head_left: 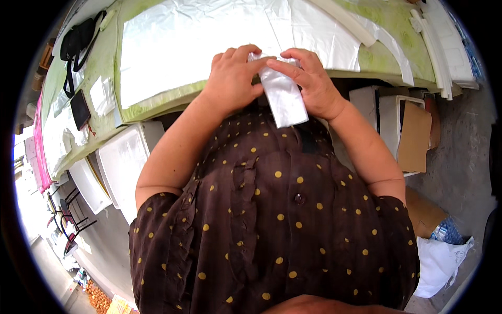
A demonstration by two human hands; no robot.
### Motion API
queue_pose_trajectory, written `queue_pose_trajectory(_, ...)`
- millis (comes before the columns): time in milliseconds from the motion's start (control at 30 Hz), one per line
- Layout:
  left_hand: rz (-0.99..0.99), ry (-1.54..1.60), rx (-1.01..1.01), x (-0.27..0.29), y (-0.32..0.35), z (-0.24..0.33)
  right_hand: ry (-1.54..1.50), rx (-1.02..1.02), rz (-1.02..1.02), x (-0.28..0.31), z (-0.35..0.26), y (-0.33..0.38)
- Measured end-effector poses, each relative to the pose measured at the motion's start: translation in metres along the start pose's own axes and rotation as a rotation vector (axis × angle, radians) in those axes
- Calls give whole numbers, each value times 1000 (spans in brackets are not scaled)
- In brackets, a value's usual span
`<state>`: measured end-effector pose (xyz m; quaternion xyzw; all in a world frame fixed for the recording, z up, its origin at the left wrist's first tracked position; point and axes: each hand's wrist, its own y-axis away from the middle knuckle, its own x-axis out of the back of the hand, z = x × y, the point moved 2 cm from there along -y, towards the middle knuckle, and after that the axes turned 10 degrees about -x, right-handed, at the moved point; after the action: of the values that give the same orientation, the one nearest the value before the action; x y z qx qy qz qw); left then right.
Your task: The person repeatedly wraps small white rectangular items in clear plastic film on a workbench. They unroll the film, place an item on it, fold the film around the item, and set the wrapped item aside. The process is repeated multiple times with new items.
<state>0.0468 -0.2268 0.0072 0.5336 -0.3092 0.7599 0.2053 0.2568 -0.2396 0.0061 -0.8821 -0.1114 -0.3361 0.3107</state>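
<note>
Between my two hands hangs a narrow folded strip of shiny, whitish plastic film (285,99), its lower end in front of my dotted dark shirt. My left hand (231,76) has its fingertips curled on the strip's upper left edge. On the other side, my right hand (318,86) pinches the top with its index finger and thumb. Just beyond both hands, a large white plastic sheet (183,44) lies spread over the table with its green patterned cover (157,108). How many layers the strip has, I cannot tell.
A pale roll (348,21) lies across the sheet at the far right. To the left are a black bag (78,42), a dark phone-like object (80,110) and small clear packets (102,96). White bins (123,157) and boxes (413,131) stand under the table edge.
</note>
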Motion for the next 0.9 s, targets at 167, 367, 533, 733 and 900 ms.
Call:
queue_pose_trajectory(167, -14, 15, 1, 3, 0, -1, 65, 100, -85, 0, 5, -8)
queue_pose_trajectory(367, 112, 85, 28, 1, 0, -3, -3, 39, -124, 4, 15, -13)
queue_pose_trajectory(533, 228, 177, -27, -1, 10, -4, -73, -48, -119, 4, 21, -26)
queue_pose_trajectory(733, 309, 327, 111, -8, 7, -9, -336, -713, -329, -1, 20, -51)
queue_pose_trajectory(900, 280, 400, 215, -7, 3, -7, -197, -923, -486, -9, 37, -77)
